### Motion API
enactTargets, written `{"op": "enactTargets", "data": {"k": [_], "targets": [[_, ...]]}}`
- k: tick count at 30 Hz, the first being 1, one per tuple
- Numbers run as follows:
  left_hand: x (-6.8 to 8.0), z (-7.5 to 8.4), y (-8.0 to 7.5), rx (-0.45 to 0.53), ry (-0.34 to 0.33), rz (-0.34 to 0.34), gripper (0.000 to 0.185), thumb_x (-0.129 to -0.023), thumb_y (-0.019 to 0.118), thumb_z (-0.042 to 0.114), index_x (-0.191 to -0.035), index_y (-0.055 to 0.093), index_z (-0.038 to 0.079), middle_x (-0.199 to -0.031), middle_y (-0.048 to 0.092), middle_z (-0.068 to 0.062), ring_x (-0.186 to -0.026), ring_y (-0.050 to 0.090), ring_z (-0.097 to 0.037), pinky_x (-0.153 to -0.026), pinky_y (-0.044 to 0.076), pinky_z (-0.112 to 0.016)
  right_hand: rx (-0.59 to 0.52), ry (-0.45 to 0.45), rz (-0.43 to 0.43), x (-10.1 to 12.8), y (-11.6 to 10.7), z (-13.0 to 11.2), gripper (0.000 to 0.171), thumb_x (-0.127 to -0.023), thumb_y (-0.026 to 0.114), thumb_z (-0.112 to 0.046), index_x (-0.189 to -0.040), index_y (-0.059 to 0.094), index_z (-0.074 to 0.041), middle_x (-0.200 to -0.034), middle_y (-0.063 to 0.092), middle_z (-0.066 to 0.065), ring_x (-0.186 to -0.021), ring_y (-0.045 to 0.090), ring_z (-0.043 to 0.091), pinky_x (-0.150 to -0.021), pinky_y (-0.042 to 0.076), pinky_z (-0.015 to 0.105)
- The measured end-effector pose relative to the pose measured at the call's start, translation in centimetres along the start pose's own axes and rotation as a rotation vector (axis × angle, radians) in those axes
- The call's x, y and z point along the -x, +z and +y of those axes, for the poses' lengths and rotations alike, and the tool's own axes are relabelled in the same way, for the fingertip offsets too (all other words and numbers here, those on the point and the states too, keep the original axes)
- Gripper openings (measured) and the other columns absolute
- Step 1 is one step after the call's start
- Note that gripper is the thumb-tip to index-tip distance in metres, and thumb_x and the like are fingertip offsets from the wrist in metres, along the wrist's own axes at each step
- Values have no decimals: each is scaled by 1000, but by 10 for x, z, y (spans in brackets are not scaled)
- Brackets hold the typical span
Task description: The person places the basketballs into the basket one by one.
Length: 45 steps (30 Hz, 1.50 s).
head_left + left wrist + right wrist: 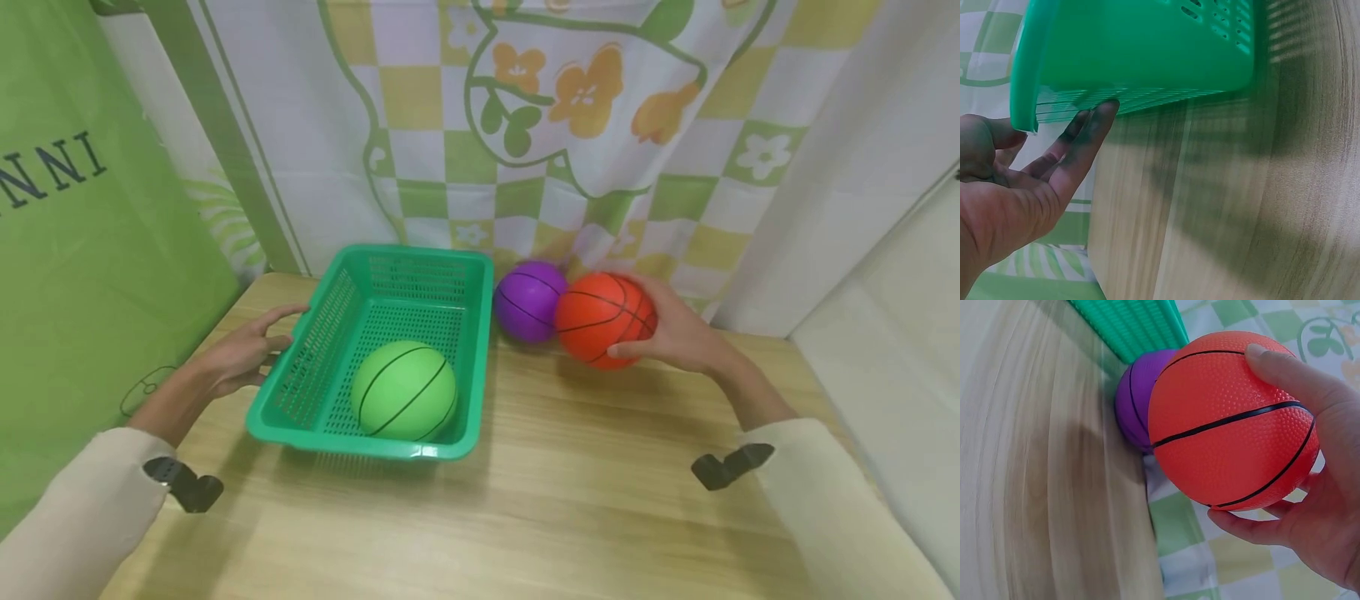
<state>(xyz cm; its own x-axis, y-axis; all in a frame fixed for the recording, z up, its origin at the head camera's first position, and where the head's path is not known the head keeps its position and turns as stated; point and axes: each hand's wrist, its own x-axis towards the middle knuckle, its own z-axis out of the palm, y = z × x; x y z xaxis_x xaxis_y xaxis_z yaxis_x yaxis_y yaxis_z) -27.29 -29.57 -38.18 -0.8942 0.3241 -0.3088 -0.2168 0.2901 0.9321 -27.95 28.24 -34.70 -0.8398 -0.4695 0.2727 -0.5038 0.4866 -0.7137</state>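
Sleeves, cream-coloured, enter at the near edge of the wooden table (570,517), each with a dark camera mount at the wrist.

Basket (330,417), green perforated plastic, rectangular, stands on the left half of the table, its short sides facing the near and far edges. Green ball (405,390), with black basketball lines, lies inside the basket against its near wall.

Left hand (240,354), fingers straight and relaxed, holding nothing, rests beside the basket's left wall; in the left wrist view the fingertips (1100,115) touch the wall just under the rim.

Right hand (675,333), toward the far right of the table, grips an orange ball (603,319) with black lines; thumb on the near side, fingers curled round the back and underside. Whether the ball is clear of the table cannot be told.

Purple ball (528,300), same pattern, sits on the table near the far edge, just beside the basket's far right corner and in contact with the orange ball on its left.

Curtain (585,125), white with green and yellow checks and orange flowers, hangs behind the far edge. Green cloth (97,250) with dark lettering hangs along the left.
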Motion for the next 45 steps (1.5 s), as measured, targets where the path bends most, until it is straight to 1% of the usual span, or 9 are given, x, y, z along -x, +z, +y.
{"op": "enactTargets", "data": {"k": [3, 9, 13, 17, 20, 26, 32, 36, 45], "targets": [[-1, -1, 1, -4, 2, 4, 63, -108, 37, 11, -162, 5, 19, -125, 49, -25, -101, 65, -29, -80, 57, -52, 13, -19, -1, -4, 2, -6, 92, -70, 90, -7, -149, 45, -21, -140, 51, 5, -121, 53, 30, -90, 50, 55], [0, -2, 0, 1, 4, 18, 63, -109, 38, 11, -162, 7, 21, -126, 50, -26, -101, 65, -29, -81, 57, -53, 81, 4, 15, -11, 7, -15, 95, -68, 92, -11, -150, 44, -22, -144, 45, 7, -125, 47, 31, -93, 48, 58], [0, -1, 1, 4, 8, 18, 63, -108, 38, 11, -162, 7, 21, -124, 51, -23, -100, 65, -29, -81, 57, -52, 92, 6, 17, -15, 10, -21, 97, -67, 92, -12, -151, 43, -18, -146, 42, 11, -127, 45, 33, -94, 47, 59], [0, 0, 2, 15, 7, 15, 64, -108, 38, 10, -162, 6, 20, -124, 51, -23, -100, 65, -28, -80, 57, -52, 93, -22, 11, -23, 13, -27, 98, -67, 92, -14, -151, 42, -16, -144, 45, 12, -125, 47, 33, -94, 48, 58], [0, 2, 2, 18, 9, 14, 64, -108, 38, 10, -162, 6, 19, -128, 48, -26, -101, 65, -29, -81, 57, -52, 91, -30, 7, -30, 16, -32, 98, -67, 92, -14, -152, 42, -18, -143, 46, 12, -126, 46, 32, -94, 47, 57], [-1, 3, 3, 24, 11, 22, 63, -108, 38, 9, -162, 8, 19, -130, 45, -28, -101, 65, -30, -80, 57, -53, 102, -3, 4, -42, 25, -42, 100, -68, 92, -18, -153, 39, -24, -147, 40, 10, -129, 43, 33, -96, 46, 59], [0, -1, 1, 26, 0, 22, 64, -108, 39, 10, -163, 7, 21, -131, 46, -29, -102, 65, -31, -81, 57, -53, 68, -50, -29, -58, 38, -48, 99, -68, 92, -19, -152, 40, -22, -148, 41, 6, -129, 42, 29, -97, 47, 55], [-1, -1, 1, 27, 9, 25, 64, -108, 39, 10, -162, 8, 21, -131, 46, -28, -103, 65, -31, -81, 57, -53, 49, -83, -14, -68, 45, -53, 97, -68, 92, -20, -151, 42, -20, -146, 43, 7, -128, 42, 27, -97, 47, 53], [-1, -2, 1, 28, 2, 11, 64, -108, 39, 10, -162, 7, 21, -130, 47, -27, -102, 65, -30, -81, 57, -52, 22, -89, -5, -77, 61, -62, 99, -68, 92, -23, -152, 40, -22, -147, 40, 10, -130, 42, 29, -98, 47, 53]]}}
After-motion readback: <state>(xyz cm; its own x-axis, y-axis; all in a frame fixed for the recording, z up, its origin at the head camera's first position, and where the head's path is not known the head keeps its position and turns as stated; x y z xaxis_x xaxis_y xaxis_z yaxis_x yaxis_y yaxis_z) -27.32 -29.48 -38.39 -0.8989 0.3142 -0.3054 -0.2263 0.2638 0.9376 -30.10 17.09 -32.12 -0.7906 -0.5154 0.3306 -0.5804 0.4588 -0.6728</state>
